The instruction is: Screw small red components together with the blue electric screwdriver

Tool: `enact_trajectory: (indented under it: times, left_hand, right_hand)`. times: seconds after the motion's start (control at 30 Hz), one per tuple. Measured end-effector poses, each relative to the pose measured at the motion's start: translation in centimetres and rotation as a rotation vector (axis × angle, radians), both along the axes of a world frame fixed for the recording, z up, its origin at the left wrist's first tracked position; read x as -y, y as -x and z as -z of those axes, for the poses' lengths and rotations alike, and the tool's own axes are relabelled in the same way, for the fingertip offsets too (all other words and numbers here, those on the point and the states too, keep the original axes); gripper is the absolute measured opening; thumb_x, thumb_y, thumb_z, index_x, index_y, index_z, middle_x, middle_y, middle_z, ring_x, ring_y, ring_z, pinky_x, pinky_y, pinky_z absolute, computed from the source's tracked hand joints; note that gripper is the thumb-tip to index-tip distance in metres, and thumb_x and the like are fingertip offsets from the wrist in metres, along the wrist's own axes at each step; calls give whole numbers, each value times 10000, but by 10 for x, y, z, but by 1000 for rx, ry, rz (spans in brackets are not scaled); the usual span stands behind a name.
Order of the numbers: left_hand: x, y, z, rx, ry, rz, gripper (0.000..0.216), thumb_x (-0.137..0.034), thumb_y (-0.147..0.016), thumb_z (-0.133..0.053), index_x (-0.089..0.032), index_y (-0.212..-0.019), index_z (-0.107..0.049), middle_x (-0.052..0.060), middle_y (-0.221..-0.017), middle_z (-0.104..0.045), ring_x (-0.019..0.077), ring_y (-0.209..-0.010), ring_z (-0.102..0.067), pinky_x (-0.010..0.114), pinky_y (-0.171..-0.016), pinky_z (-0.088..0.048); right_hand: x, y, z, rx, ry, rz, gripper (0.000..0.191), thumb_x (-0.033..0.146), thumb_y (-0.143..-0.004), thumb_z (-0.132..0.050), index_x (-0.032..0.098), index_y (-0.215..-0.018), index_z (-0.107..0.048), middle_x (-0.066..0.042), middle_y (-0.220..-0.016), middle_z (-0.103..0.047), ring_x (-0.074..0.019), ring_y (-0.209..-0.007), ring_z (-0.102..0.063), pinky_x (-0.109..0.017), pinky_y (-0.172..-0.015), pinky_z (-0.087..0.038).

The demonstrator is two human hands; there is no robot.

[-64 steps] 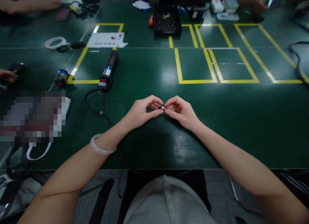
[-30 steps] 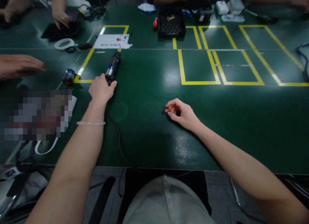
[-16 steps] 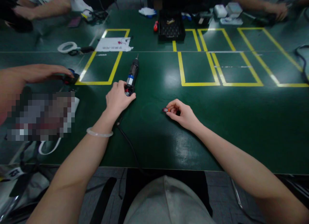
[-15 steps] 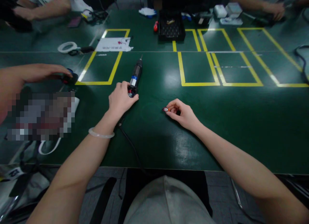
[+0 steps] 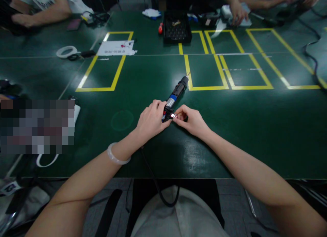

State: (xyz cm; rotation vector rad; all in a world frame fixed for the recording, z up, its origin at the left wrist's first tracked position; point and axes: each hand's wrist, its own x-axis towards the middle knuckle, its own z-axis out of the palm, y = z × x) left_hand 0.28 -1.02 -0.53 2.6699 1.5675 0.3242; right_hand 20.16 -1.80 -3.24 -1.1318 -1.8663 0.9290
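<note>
My left hand (image 5: 152, 119) is closed round the rear end of an electric screwdriver (image 5: 176, 93), a black body with blue and silver bands. Its thin bit points away to the upper right, and a black cord (image 5: 155, 182) hangs from the near side over the table edge. Between the thumb and fingers of my right hand (image 5: 191, 119) is a small silver and red piece (image 5: 173, 116), too small to name. That piece sits right at the screwdriver's rear end; whether it is inserted there I cannot tell.
Yellow tape rectangles (image 5: 208, 88) mark the green table (image 5: 230, 138). A black tray (image 5: 177, 39) stands at the back, near a red object (image 5: 160, 28). A torn white paper (image 5: 116, 48) and a white ring (image 5: 66, 52) lie left. Other people's arms (image 5: 237, 12) reach in across the table.
My left hand has carried the screwdriver right and nearer, meeting the small piece in my right hand. A co-worker's arm at left has drawn back; another hand has appeared at the back right.
</note>
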Motion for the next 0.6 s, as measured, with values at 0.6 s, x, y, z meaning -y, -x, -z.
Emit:
enact_trajectory:
  times: [0.6]
  left_hand:
    - [3,-3,-1,2,3,58,574,-416,-879,-667,-125,-1343,-496,181,-1279,-553,346,-1124,-598,438,-875,-508]
  right_hand:
    - [-4,5,4,24,74,-30,224,200,-810,-690,231,-892,-484,74,-651,-554,-115,-563,-525,-249,-584,-412]
